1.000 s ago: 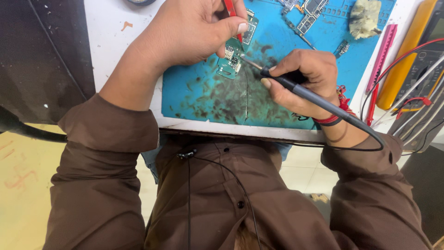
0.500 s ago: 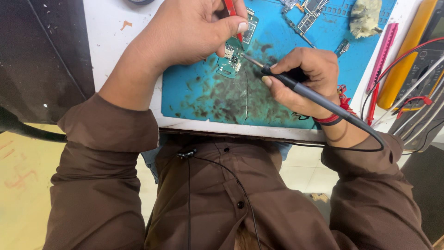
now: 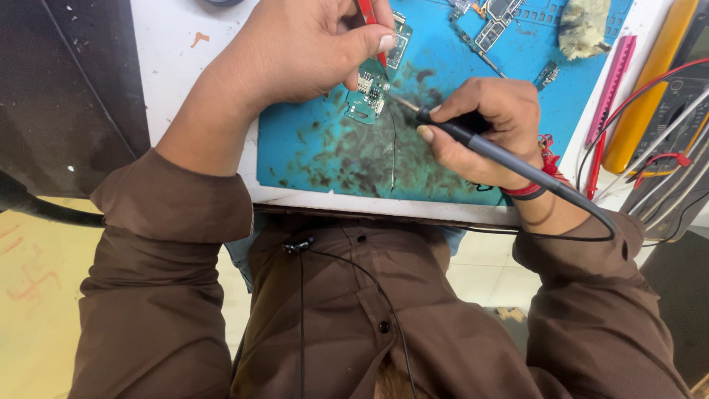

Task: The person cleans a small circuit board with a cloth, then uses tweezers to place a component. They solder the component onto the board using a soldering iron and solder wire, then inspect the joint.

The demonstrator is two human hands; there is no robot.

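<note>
A small green circuit board lies on a stained blue work mat. My left hand is closed around a red probe whose tip comes down onto the board. My right hand grips a black probe like a pen, its metal tip touching the board's right edge. A black cable runs from that probe back past my wrist.
More circuit boards and a yellowish sponge lie at the mat's far side. A pink tool, a yellow meter and red and black leads sit at the right. The white table edge is next to my body.
</note>
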